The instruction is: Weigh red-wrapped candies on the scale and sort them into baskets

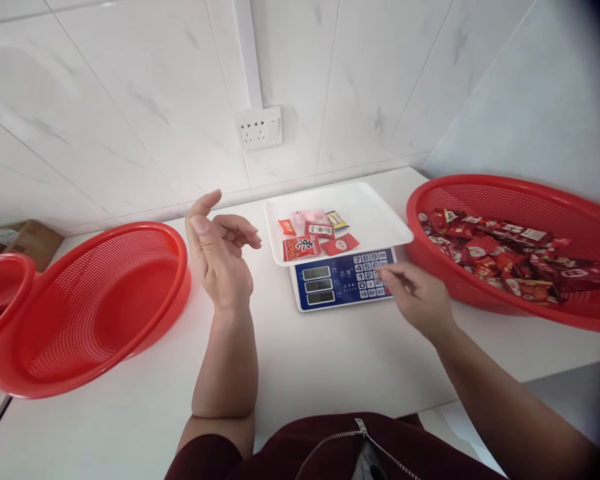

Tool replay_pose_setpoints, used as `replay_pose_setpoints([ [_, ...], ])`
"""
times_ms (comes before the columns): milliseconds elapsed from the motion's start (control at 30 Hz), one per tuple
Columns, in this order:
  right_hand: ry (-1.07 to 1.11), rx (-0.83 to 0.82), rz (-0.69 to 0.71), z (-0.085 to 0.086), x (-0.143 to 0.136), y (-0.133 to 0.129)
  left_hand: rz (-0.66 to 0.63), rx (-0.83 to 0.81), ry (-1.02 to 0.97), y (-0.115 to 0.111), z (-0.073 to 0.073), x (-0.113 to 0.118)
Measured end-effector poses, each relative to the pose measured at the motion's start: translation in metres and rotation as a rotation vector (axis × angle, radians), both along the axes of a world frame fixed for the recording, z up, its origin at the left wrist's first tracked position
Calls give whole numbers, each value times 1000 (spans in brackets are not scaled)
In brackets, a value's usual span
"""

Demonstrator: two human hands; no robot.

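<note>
My left hand [223, 250] is raised to the left of the white scale tray [375, 213], its fingers apart and slightly curled, holding nothing. My right hand [420, 297] is over the right edge of the blue keypad panel [347, 280], thumb and fingers pressed together near the keys; whether anything small is between them is hidden. Several small snack packets lie on the left part of the tray, among them a red one [301, 248], a pink one [310, 217] and a yellow one [337, 220].
At the right stands a red basket [480, 183] with many red packets [485, 253]. A red basket [125, 287] with a bare bottom is at the left, overlapped by another red basket [10, 267]. Behind them is a cardboard box [40, 241]. A socket [261, 128] is on the wall.
</note>
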State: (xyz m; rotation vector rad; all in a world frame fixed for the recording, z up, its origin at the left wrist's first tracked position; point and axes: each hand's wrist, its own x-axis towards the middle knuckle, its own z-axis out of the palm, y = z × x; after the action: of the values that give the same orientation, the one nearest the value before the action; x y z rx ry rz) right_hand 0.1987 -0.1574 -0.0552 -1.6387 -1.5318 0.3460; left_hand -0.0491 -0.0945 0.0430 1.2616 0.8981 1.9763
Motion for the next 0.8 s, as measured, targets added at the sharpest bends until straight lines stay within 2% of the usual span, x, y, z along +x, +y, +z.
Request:
replay_pose_setpoints([
  [67, 24, -75, 98, -16, -7, -13, 21, 0, -3, -2, 2, 1],
  [167, 17, -162, 316, -34, -23, -25, 23, 8, 10, -3, 2, 5],
  [267, -9, -195, 510, -47, -39, -28, 0, 26, 34, -2, 0, 8],
  [367, -43, -193, 639, -57, -49, -26, -2, 33, 73, -1, -4, 10],
  [533, 1, -258, 680, -63, -49, -21, -26, 30, 254, 3, -12, 12],
  [667, 87, -299, 657, -64, -51, -19, -90, -33, 659, 10, -21, 16],
  [733, 81, -287, 658, -61, -53, -21, -66, -45, 852, 13, -25, 19],
  [800, 57, -248, 697, -49, -49, -25, -15, -42, 963, 14, -27, 22],
])
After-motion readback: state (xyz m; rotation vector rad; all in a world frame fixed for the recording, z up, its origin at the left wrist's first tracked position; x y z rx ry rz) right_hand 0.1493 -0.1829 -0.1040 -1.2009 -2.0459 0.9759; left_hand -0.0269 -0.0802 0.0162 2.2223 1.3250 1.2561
